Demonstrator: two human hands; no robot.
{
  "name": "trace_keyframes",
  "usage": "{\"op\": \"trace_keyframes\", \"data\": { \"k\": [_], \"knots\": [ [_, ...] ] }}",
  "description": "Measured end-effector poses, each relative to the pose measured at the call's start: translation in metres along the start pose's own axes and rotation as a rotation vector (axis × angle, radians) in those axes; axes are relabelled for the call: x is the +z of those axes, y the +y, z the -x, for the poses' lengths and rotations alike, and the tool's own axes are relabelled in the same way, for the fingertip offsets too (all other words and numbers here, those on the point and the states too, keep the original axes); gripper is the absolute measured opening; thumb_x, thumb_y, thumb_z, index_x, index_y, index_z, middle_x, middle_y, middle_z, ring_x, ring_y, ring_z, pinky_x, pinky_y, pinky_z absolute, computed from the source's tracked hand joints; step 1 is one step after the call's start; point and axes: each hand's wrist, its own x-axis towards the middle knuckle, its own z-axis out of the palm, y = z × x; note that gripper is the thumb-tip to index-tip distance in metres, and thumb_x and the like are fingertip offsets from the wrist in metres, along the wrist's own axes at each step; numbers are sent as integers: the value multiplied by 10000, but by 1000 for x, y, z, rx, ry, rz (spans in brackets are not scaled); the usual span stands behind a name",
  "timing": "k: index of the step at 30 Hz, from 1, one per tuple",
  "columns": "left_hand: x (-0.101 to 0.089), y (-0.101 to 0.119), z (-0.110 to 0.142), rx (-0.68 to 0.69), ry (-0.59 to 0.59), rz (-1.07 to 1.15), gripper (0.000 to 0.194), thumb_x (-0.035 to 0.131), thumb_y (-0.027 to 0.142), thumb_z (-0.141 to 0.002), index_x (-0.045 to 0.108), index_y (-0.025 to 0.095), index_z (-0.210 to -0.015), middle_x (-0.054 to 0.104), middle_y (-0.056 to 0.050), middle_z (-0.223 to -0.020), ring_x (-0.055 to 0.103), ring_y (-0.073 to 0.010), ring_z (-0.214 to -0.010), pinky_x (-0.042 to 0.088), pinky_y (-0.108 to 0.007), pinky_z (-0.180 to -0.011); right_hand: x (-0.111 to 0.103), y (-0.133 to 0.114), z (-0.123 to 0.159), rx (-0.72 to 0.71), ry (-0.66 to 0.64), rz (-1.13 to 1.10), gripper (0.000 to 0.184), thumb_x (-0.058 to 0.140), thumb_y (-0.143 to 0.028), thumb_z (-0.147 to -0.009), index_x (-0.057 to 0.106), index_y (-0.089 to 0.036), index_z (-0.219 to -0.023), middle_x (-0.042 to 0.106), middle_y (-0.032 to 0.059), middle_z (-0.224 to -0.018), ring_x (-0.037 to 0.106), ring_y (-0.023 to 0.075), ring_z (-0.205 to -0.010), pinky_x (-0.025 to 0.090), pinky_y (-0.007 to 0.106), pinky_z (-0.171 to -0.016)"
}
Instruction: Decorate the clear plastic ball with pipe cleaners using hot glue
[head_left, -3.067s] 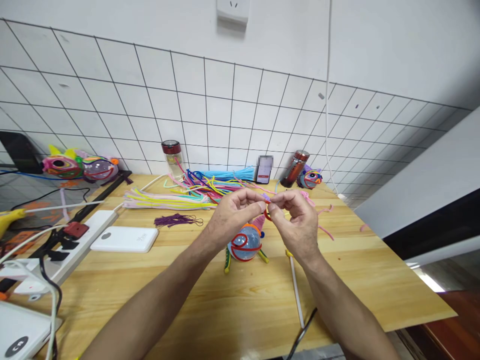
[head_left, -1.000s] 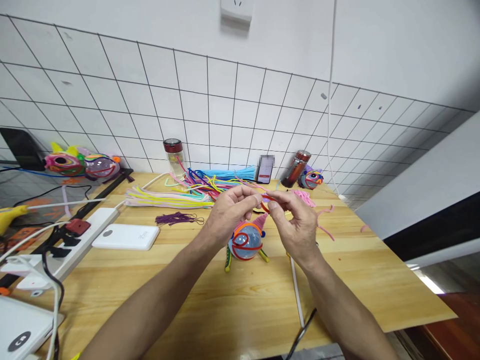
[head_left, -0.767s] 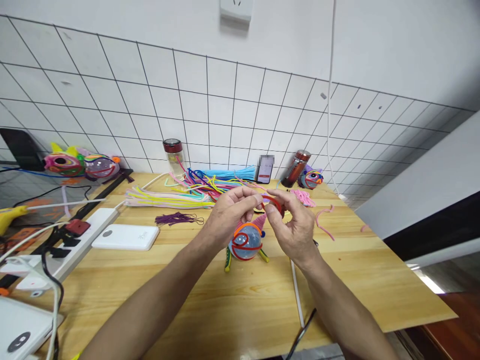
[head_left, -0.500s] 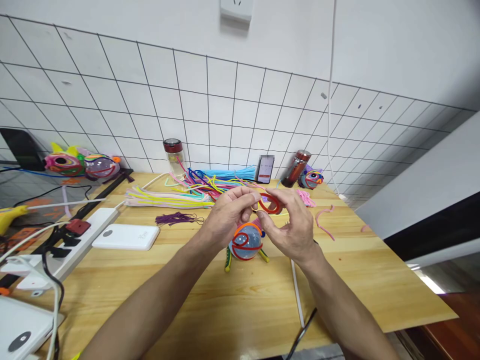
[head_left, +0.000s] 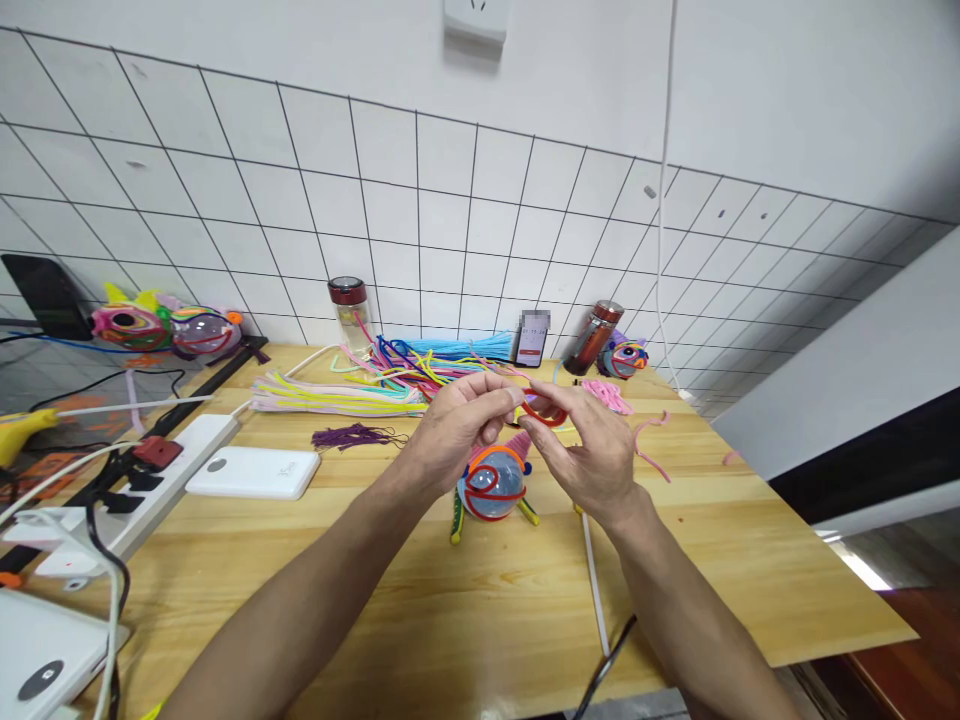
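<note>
Left hand [head_left: 459,428]: pinching red loop [head_left: 547,421] | Right hand [head_left: 592,450]: curved about it (whether it grips too, cannot tell) | Ball [head_left: 508,481]: on table [head_left: 465,620], near both hands

Looks like an indoor craft corner; cannot tell whether home or workshop.
Shown by a wooden worktop [head_left: 450,620] carrying coloured fuzzy stems [head_left: 337,396] just beyond the fingers [head_left: 495,403], a decorated clear ball [head_left: 504,487] below the fingers, and colourful figures [head_left: 131,324] well off to their left. Furnished also with a glass bottle [head_left: 349,312] and a red flask [head_left: 592,340] beyond the fingers, a power strip [head_left: 154,483] well to their left, and a gridded wall [head_left: 442,220] behind, bearing a wall socket [head_left: 476,18] high above.
</note>
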Motion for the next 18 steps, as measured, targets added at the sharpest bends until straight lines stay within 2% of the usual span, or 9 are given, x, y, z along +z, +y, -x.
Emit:
{"op": "trace_keyframes", "data": {
  "k": [18],
  "knots": [
    [-1,2,1,7,-24,-71,327,902,361,-702,647,158,-735,560,55,-597,430,-39,-472,326,-185,-479,0,-1,-2,0,5,-11,283,701,-150,-1025,684,-216,-1300,826,57,-936,797,200,-827,663,331,-767]
  ]
}}
